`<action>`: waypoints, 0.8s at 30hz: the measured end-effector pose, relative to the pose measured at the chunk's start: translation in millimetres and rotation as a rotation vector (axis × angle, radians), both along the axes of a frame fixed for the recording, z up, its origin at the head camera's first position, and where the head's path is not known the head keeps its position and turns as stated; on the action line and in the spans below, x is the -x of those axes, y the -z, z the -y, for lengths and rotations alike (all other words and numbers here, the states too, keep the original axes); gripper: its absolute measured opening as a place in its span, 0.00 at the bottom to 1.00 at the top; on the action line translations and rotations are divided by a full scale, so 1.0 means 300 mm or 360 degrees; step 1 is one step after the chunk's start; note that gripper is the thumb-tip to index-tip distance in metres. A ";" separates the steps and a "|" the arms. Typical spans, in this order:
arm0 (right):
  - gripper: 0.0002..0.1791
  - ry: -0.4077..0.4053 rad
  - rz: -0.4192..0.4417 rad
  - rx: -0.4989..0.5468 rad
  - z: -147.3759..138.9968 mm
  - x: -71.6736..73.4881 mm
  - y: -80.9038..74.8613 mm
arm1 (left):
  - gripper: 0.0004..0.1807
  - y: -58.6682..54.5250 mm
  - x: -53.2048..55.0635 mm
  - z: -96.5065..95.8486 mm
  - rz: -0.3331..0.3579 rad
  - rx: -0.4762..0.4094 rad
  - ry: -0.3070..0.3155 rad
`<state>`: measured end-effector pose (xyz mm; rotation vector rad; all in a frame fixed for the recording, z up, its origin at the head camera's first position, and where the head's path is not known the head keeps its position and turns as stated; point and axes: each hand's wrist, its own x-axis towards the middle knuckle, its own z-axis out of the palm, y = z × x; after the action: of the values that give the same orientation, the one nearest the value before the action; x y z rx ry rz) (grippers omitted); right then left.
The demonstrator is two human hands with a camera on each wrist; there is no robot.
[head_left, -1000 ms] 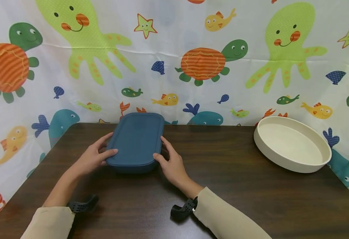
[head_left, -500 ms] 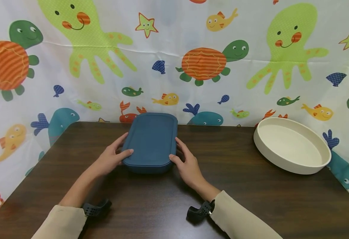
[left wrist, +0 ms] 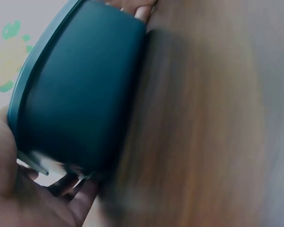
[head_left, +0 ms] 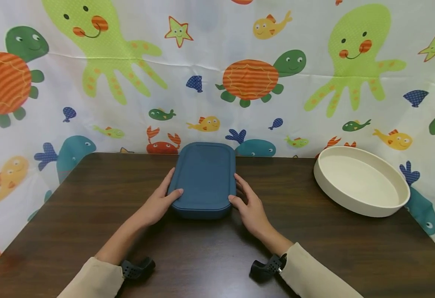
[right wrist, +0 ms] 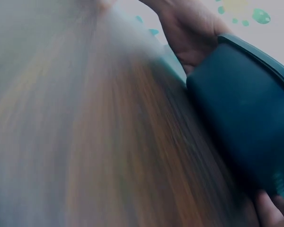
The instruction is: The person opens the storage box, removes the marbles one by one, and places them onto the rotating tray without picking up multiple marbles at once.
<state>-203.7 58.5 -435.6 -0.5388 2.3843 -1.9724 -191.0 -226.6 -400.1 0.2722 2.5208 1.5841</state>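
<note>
A lidded blue rectangular container (head_left: 204,178) lies between the left grip (head_left: 157,205) and right grip (head_left: 252,210), both clasping its long sides.

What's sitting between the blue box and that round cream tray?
In the head view, the right hand, gripping the side of the blue box; from there to the cream tray, the brown tabletop is bare.
</note>
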 end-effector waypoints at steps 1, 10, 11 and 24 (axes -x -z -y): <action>0.34 0.0001 0.0006 -0.0004 -0.014 0.001 0.001 | 0.44 0.004 0.001 -0.015 -0.0001 -0.0028 0.0006; 0.34 -0.0054 0.0040 -0.0015 -0.126 0.010 0.006 | 0.39 0.055 -0.009 -0.163 -0.0037 -0.0340 -0.0107; 0.34 -0.0064 0.0045 -0.0006 -0.135 0.012 0.006 | 0.39 0.060 -0.010 -0.181 -0.0048 -0.0366 -0.0147; 0.34 -0.0010 0.0117 0.0013 -0.283 0.027 0.012 | 0.40 0.093 0.015 -0.369 -0.0128 -0.0435 -0.0301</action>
<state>-211.7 143.4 -439.4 -0.4647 2.3299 -1.9647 -195.5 -115.9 -427.9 0.1331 2.4460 2.0332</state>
